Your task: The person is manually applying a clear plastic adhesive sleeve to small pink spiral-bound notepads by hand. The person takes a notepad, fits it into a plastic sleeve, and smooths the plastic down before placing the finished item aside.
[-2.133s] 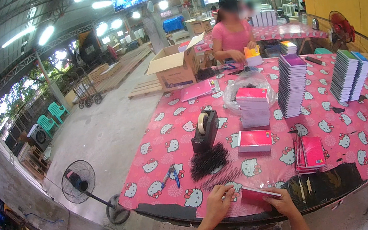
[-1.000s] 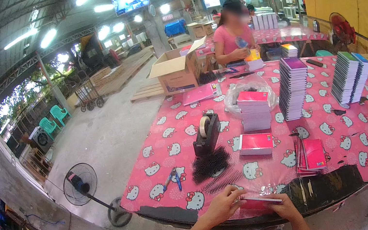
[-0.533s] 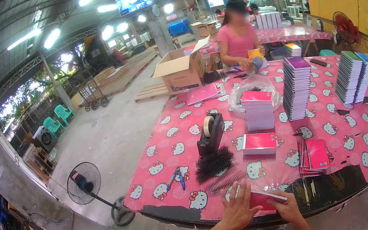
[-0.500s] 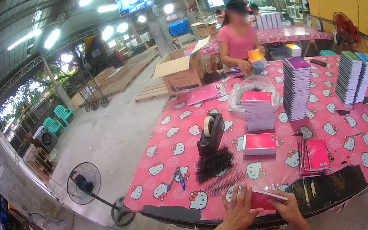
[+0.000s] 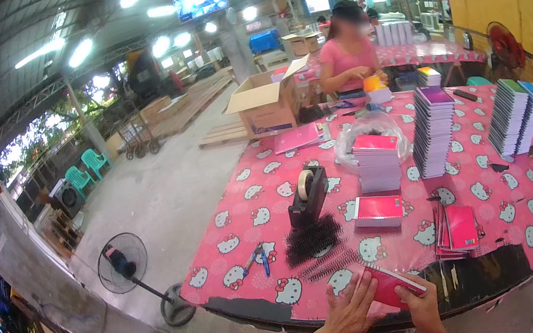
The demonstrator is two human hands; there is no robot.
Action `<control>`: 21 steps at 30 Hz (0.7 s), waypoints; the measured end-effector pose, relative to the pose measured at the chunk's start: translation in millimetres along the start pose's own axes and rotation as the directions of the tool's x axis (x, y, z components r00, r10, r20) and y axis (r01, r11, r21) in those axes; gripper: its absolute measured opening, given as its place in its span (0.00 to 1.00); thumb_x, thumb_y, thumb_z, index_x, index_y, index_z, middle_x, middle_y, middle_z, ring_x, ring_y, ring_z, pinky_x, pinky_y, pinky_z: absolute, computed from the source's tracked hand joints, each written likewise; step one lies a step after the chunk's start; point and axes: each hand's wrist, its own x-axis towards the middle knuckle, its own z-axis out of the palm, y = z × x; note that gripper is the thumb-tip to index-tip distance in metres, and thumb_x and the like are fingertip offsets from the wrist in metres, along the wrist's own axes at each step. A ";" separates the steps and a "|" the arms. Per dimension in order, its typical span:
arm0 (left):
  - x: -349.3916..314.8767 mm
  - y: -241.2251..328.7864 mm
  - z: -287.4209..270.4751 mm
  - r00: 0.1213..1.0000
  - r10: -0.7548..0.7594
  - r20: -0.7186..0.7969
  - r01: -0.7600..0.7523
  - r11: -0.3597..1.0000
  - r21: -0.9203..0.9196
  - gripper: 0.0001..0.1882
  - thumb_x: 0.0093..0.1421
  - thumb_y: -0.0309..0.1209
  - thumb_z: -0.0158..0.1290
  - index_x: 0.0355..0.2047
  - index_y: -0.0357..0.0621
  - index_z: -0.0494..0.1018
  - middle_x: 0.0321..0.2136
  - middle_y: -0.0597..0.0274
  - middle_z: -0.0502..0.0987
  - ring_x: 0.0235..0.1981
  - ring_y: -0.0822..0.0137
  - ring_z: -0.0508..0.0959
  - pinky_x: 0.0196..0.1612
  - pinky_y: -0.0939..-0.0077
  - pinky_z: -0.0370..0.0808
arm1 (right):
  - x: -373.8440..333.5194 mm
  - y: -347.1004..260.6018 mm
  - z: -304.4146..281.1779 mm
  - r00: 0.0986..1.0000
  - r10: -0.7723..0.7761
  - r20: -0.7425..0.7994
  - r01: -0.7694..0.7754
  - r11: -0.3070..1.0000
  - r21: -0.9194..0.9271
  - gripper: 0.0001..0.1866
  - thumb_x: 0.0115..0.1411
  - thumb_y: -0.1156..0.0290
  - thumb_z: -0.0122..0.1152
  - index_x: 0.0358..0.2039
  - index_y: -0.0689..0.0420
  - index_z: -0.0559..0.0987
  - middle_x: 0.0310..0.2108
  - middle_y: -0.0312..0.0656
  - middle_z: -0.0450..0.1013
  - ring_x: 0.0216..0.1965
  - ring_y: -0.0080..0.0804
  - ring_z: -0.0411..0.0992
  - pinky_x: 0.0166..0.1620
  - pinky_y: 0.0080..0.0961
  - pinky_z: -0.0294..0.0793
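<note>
At the near edge of the table, a red-covered notebook is tilted between my hands. My right hand grips its right side, thumb on the cover. My left hand lies along its left edge with fingers stretched out straight, touching it. Whether a coil sits under those fingers is hidden. Just beyond my left hand are loose black spiral coils and a thicker heap of black coils. A low stack of red notebooks lies farther off, and several coil-bound red notebooks are to the right.
A black tape dispenser, blue-handled pliers and tall notebook stacks stand on the pink patterned tablecloth. Across the table a person handles a yellow-orange notebook. A cardboard box and floor fan are at left.
The notebook in my hands has turned so its red cover faces up more, and my left fingers now lie on its edge. The person opposite has raised their hands with the yellow-orange notebook.
</note>
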 end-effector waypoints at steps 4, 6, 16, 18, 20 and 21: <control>32.7 -8.6 -8.2 0.978 -0.036 -0.205 0.039 0.999 0.011 0.44 0.64 0.59 0.42 0.69 0.38 0.50 0.71 0.46 0.45 0.73 0.50 0.37 0.63 0.29 0.22 | 0.1 15.8 -7.2 0.995 0.038 0.096 -0.031 0.997 -0.066 0.16 0.58 0.79 0.64 0.48 0.66 0.79 0.40 0.39 0.78 0.40 0.23 0.74 0.47 0.21 0.73; 43.5 -4.4 -21.0 0.994 -0.076 -0.084 0.080 0.996 0.042 0.43 0.64 0.59 0.42 0.69 0.40 0.51 0.70 0.52 0.50 0.70 0.55 0.52 0.62 0.29 0.26 | -0.3 21.3 -6.3 0.996 -0.005 0.089 0.014 0.996 -0.092 0.16 0.58 0.78 0.65 0.47 0.65 0.80 0.38 0.38 0.79 0.38 0.26 0.75 0.48 0.23 0.74; 42.0 -2.8 -25.2 0.991 -0.107 -0.085 0.107 0.994 -0.012 0.43 0.64 0.59 0.40 0.69 0.42 0.50 0.71 0.48 0.46 0.73 0.54 0.44 0.65 0.33 0.25 | -4.9 14.1 2.7 0.996 0.034 0.082 -0.031 0.999 -0.039 0.16 0.56 0.77 0.66 0.46 0.64 0.80 0.32 0.34 0.78 0.30 0.17 0.73 0.31 0.14 0.73; 24.7 9.4 -15.7 1.000 -0.031 -0.005 0.031 0.999 -0.018 0.43 0.64 0.60 0.38 0.69 0.39 0.51 0.70 0.47 0.48 0.72 0.53 0.45 0.66 0.35 0.27 | -6.5 6.0 4.8 0.999 -0.033 0.006 0.034 0.999 -0.030 0.16 0.56 0.77 0.66 0.46 0.64 0.80 0.33 0.35 0.78 0.30 0.18 0.74 0.31 0.14 0.73; -0.7 18.7 2.2 0.996 0.074 -0.058 -0.081 0.987 -0.142 0.44 0.65 0.60 0.38 0.68 0.37 0.51 0.70 0.47 0.49 0.72 0.53 0.46 0.66 0.35 0.28 | -1.3 -0.6 -0.1 0.998 -0.040 -0.042 0.039 0.999 -0.033 0.16 0.56 0.77 0.66 0.45 0.65 0.80 0.33 0.35 0.78 0.30 0.17 0.74 0.31 0.14 0.73; 0.1 23.6 -6.0 0.991 0.093 -0.096 -0.104 0.988 -0.110 0.45 0.65 0.60 0.37 0.68 0.34 0.51 0.69 0.45 0.50 0.72 0.51 0.47 0.66 0.36 0.29 | -1.2 6.6 -6.8 1.000 -0.030 -0.008 0.030 0.999 -0.024 0.16 0.56 0.77 0.66 0.45 0.65 0.80 0.33 0.35 0.78 0.30 0.18 0.73 0.31 0.13 0.71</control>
